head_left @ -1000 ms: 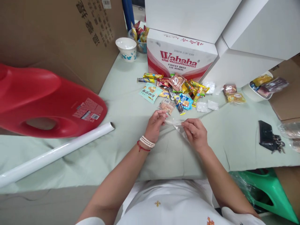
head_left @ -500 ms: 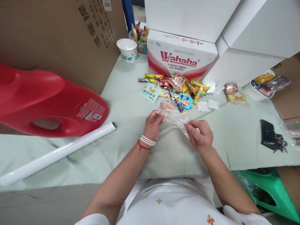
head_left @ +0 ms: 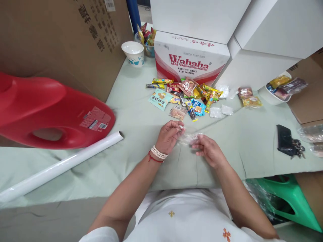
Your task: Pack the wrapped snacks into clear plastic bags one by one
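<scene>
A crumpled clear plastic bag [head_left: 188,138] is stretched between my two hands above the table's front part. My left hand [head_left: 169,137], with a beaded bracelet and a red string at the wrist, pinches the bag's left end. The right end is between the thumb and curled fingers of my right hand [head_left: 209,148]. Just beyond my hands lies a pile of wrapped snacks [head_left: 188,87]. Nearest to me in it are a pinkish packet [head_left: 178,112], a blue packet [head_left: 198,107] and a pale green packet [head_left: 159,98].
Behind the snacks stands a Wahaba-style water carton [head_left: 191,62]. To the left are a red plastic jug [head_left: 63,104] and a white tube [head_left: 65,164]. A paper cup [head_left: 133,53] stands at the back, a snack bowl [head_left: 275,94] and keys [head_left: 297,148] at the right.
The bag has gone from spread out to more bunched up. My right hand has turned and moved slightly lower, its fingers less tightly pinched. The whole view has shifted slightly.
</scene>
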Tool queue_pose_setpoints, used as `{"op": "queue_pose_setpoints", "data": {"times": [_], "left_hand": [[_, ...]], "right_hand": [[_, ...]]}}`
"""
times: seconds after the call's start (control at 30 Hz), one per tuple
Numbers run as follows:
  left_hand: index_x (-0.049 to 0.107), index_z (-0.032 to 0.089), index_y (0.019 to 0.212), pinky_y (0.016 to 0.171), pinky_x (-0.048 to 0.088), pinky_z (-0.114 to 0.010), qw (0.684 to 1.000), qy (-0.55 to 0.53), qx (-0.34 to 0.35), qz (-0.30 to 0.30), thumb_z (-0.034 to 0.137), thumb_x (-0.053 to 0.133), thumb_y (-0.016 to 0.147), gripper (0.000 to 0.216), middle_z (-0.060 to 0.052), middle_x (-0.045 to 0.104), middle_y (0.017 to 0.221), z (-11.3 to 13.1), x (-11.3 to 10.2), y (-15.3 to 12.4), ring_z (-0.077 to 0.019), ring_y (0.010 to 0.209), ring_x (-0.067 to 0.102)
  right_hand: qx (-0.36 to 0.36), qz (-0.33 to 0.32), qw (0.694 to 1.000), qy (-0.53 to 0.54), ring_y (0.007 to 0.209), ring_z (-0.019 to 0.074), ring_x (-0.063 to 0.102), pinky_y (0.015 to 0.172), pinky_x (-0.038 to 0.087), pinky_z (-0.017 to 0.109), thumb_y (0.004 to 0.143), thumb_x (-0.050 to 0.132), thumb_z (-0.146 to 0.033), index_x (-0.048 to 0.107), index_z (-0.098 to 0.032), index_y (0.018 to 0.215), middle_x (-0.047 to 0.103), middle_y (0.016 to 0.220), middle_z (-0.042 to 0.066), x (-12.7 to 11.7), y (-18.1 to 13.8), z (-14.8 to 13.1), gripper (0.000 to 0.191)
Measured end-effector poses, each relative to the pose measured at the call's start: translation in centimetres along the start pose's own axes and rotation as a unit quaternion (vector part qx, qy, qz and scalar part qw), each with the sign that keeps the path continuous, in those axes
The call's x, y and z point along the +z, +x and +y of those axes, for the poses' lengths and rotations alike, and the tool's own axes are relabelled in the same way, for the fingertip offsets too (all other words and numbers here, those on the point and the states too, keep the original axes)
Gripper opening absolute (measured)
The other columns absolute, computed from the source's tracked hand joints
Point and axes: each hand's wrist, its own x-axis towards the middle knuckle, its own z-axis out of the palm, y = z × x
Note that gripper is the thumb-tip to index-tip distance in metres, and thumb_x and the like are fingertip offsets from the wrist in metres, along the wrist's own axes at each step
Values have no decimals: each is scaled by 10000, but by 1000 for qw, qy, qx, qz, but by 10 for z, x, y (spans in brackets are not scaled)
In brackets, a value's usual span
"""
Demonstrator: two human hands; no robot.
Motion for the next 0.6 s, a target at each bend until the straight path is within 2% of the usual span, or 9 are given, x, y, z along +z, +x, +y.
{"op": "queue_pose_setpoints", "data": {"times": [0.07, 0.17, 0.27, 0.33, 0.37, 0.4, 0.47, 0.53, 0.6], "left_hand": [[647, 166, 766, 690, 491, -209, 1000, 5, 14, 0, 86, 762, 612, 208, -16, 673, 957, -2, -1, 1, -76, 728, 596], [672, 170, 798, 624, 435, -202, 999, -7, 45, 5, 69, 709, 554, 266, -23, 651, 918, 0, -3, 2, -79, 687, 514], [699, 186, 934, 644, 446, -252, 997, -5, 74, -13, 227, 733, 622, 316, -54, 622, 997, 4, -4, 1, -113, 709, 483], [693, 220, 1073, 671, 452, -270, 992, 76, 97, -6, 307, 784, 649, 443, -50, 593, 1055, 4, -4, 1, -118, 715, 472], [694, 233, 1095, 675, 447, -267, 984, 142, 108, 13, 314, 812, 643, 475, -39, 582, 1046, 2, -4, 1, -115, 709, 465], [708, 231, 1062, 671, 438, -260, 970, 210, 114, 40, 308, 827, 640, 445, -26, 576, 1001, -1, -5, 2, -112, 698, 459], [718, 203, 891, 638, 413, -249, 943, 302, 99, 97, 319, 799, 685, 250, 1, 560, 844, -9, -7, 4, -111, 662, 444], [675, 192, 773, 594, 379, -241, 937, 316, 69, 131, 362, 717, 771, 175, 24, 527, 704, -17, -9, 7, -115, 620, 424], [631, 201, 764, 558, 345, -230, 944, 294, 54, 138, 399, 669, 823, 210, 46, 490, 636, -23, -10, 8, -109, 582, 393]], "right_hand": [[-62, 3, 998, 8, 712, 138, 631, 615, 545, 244, 628, 915, -445, 692, -217, 883, 694, 839, 8, 10, 12, -13, 408], [-217, 18, 974, -55, 684, 120, 580, 651, 513, 250, 723, 840, -379, 721, -226, 872, 668, 811, -11, 22, 20, -34, 245], [-382, 34, 897, -219, 791, 158, 609, 724, 505, 291, 876, 698, -352, 761, -247, 966, 700, 910, 23, 25, 17, -51, 152], [-430, 39, 847, -311, 852, 179, 622, 776, 503, 316, 919, 642, -343, 774, -245, 994, 711, 961, 45, 21, 15, -54, 181], [-425, 39, 839, -337, 840, 182, 622, 772, 500, 319, 925, 628, -349, 774, -238, 996, 710, 949, 49, 17, 15, -51, 197], [-400, 36, 847, -348, 796, 177, 615, 745, 497, 315, 923, 624, -362, 770, -227, 994, 705, 910, 47, 12, 16, -46, 210], [-309, 25, 889, -337, 674, 159, 576, 650, 475, 293, 904, 627, -401, 751, -204, 985, 674, 795, 28, 1, 19, -30, 247], [-222, 25, 921, -318, 593, 146, 530, 574, 448, 276, 874, 644, -444, 730, -187, 1002, 637, 725, 7, -11, 19, -14, 299], [-205, 76, 921, -322, 586, 143, 518, 553, 443, 272, 844, 674, -479, 713, -185, 1025, 641, 757, 10, -19, 14, -4, 347]]}}
